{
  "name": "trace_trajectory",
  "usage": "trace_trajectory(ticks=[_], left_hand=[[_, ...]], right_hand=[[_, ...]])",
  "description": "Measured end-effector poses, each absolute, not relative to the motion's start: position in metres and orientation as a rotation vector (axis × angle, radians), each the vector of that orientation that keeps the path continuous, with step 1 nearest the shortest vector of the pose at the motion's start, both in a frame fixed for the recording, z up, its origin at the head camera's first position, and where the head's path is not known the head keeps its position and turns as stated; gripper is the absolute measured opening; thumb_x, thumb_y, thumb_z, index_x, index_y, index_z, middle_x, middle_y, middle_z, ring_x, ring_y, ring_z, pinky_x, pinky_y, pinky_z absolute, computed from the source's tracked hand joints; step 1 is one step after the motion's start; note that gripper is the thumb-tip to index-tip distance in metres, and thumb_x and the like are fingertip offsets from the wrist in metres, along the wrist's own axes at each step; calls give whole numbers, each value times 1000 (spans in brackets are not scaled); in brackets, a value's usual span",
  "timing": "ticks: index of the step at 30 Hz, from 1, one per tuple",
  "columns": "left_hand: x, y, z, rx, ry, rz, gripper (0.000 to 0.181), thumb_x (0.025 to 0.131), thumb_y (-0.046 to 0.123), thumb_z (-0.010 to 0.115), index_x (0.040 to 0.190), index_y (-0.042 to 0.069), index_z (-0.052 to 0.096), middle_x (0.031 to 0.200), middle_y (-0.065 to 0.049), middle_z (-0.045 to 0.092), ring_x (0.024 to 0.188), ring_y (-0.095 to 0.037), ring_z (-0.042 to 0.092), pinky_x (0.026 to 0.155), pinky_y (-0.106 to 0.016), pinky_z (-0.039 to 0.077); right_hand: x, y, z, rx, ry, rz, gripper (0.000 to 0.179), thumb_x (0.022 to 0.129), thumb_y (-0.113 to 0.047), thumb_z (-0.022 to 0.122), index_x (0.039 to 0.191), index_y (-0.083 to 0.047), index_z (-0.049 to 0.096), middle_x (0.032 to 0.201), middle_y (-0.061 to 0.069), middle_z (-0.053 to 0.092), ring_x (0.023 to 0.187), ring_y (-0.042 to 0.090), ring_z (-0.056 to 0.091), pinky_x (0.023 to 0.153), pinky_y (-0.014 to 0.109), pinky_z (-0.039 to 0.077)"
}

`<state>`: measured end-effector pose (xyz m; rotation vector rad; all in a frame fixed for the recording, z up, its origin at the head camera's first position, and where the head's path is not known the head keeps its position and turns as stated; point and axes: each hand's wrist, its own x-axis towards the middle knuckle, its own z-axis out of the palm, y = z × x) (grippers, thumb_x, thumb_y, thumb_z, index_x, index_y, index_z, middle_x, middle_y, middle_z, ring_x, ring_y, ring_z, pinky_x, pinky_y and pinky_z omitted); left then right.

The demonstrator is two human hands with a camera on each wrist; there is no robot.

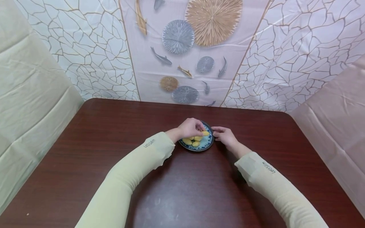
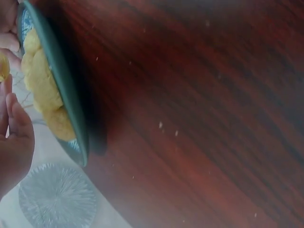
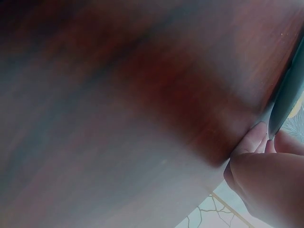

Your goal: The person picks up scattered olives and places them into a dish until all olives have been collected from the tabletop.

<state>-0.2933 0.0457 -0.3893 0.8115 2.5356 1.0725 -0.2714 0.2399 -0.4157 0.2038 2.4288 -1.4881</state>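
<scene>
A round plate (image 1: 209,141) with a blue patterned border sits toward the far side of the table. Several yellow oval pieces (image 1: 196,143) are gathered on it, bunched together in the left wrist view. Over the plate, my left hand (image 1: 190,128) pinches one yellow oval piece (image 1: 205,133) between thumb and fingers. In the left wrist view that held piece (image 2: 4,66) shows at the image edge, raised beside the heap. At the plate's right side, my right hand (image 1: 226,136) holds the rim (image 3: 285,97), fingertips on both sides of it.
The dark reddish-brown table (image 1: 182,190) reflects light near its front. Small pale crumbs (image 2: 161,125) dot the surface. Behind the table hangs a patterned cloth (image 1: 154,79), with plain pale cloth (image 1: 37,95) at the left side.
</scene>
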Motion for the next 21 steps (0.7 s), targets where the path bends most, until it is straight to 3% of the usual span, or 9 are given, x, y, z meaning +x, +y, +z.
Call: trace_trajectory(ticks=[9, 21], left_hand=[[-287, 53, -398, 833, 2630, 886, 18, 85, 24, 69, 99, 13, 71, 98, 0, 71, 91, -11, 64, 80, -21, 48], [-289, 52, -397, 878, 2672, 905, 22, 85, 24, 69, 103, 10, 71, 100, -1, 72, 96, -12, 65, 86, -24, 48]], right_hand=[[-272, 240, -417, 176, 2442, -1505, 39, 96, -6, 46, 134, 1, 48, 130, 23, 53, 88, 7, 56, 79, 23, 50], [-273, 241, -418, 169, 2450, -1497, 39, 96, -6, 47, 134, 0, 48, 128, 22, 53, 92, 11, 55, 82, 25, 50]])
